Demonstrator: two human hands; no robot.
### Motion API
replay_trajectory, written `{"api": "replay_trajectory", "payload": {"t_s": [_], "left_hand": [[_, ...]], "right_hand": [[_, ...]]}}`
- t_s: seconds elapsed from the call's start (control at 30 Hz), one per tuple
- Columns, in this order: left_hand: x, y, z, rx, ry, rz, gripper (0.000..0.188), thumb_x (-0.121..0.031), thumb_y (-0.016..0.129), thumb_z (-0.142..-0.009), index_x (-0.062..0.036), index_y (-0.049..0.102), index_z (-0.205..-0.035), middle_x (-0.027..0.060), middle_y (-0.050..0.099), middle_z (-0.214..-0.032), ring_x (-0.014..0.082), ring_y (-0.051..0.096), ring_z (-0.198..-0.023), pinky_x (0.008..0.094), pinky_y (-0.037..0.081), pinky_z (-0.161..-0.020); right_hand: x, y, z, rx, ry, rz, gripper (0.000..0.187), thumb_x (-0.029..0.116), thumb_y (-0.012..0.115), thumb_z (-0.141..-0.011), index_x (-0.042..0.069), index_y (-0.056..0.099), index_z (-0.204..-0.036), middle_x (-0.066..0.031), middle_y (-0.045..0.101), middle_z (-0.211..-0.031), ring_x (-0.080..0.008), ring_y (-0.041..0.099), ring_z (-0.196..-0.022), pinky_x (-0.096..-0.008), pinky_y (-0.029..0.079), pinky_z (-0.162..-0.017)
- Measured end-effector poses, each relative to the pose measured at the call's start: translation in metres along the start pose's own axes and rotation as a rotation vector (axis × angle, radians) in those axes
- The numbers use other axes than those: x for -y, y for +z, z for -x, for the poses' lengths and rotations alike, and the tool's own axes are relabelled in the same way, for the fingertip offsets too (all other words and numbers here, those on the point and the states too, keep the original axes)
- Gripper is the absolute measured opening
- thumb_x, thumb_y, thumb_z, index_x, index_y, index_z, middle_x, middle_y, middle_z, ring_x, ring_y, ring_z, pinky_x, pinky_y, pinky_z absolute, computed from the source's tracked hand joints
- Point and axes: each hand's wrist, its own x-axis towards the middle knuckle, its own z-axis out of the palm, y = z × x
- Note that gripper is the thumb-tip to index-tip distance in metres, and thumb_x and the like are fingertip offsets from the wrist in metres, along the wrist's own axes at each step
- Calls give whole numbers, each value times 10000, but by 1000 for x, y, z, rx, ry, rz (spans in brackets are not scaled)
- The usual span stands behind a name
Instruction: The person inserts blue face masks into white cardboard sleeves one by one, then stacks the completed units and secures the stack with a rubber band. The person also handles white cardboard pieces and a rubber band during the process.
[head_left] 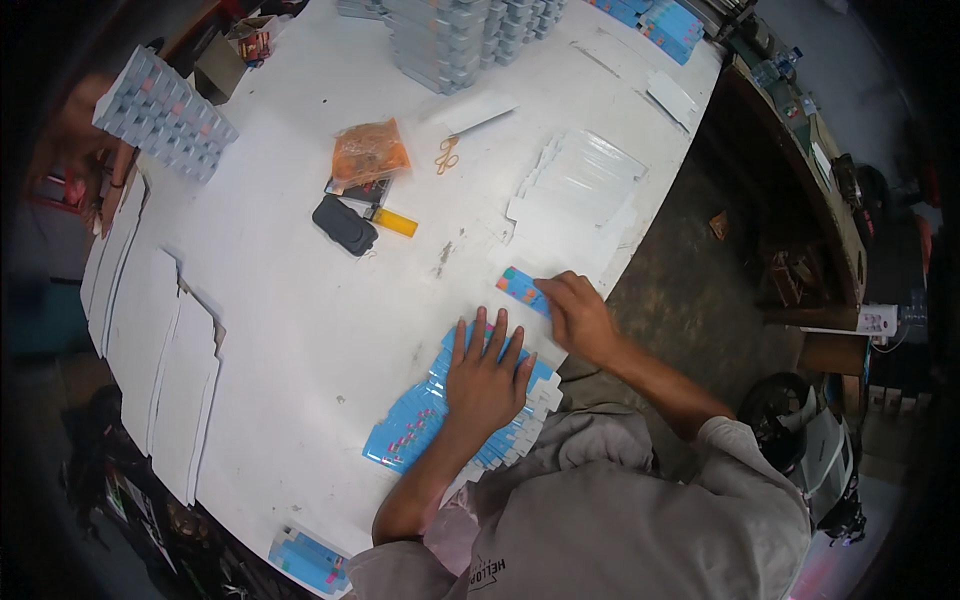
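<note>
Flat blue printed carton blanks (405, 430) with white tabs lie fanned out in front of me on the white table (290, 330). My left hand (485, 385) rests on them, palm down, fingers spread. Just beyond and to its right, my right hand (582, 318) pinches the right end of a narrow blue carton piece (520, 287) with orange and green print. That piece is near the tabletop; whether it touches the surface I cannot tell. The fingers hide its right end.
Mid-table are an orange-filled plastic bag (370, 152), a black case (345, 225), a yellow-handled tool (397, 222) and scissors (447, 155). Grey tray stacks (430, 45) stand at the back. White sheets (580, 185) lie right, cardboard (150, 350) left. Another person's hand (97, 215) shows far left.
</note>
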Motion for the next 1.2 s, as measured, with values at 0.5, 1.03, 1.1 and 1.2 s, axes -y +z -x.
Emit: {"api": "replay_trajectory", "payload": {"t_s": [0.5,1.03,1.1,1.2], "left_hand": [[-7,-17,-4,152,98,-16,617,-311,542,-1029,91,488,-1493,263,427,-1605,434,355,-1520,593,254,-1244],[-2,-3,-5,139,75,-34,690,-256,620,-942,58,437,-1528,271,378,-1630,436,329,-1534,644,216,-1241],[-5,-12,-6,122,63,59,677,-274,615,-953,60,449,-1518,265,403,-1617,423,355,-1524,627,220,-1246],[-1,-11,-7,215,75,54,659,-285,618,-962,58,468,-1505,267,434,-1596,419,385,-1507,610,238,-1244]], "right_hand": [[-3,-23,-13,-173,-167,255,429,14,689,-874,61,675,-1300,-177,664,-1025,-362,644,-965,-458,505,-837],[26,-21,2,130,186,24,282,110,735,-908,11,697,-1169,-229,701,-986,-413,672,-919,-483,528,-808],[-3,-15,-9,-171,-52,260,390,102,751,-883,35,687,-1262,-201,694,-1092,-383,659,-985,-484,517,-869],[-31,-4,9,-7,48,-98,478,150,764,-890,43,657,-1343,-188,656,-1157,-369,614,-1057,-494,467,-942]]}}
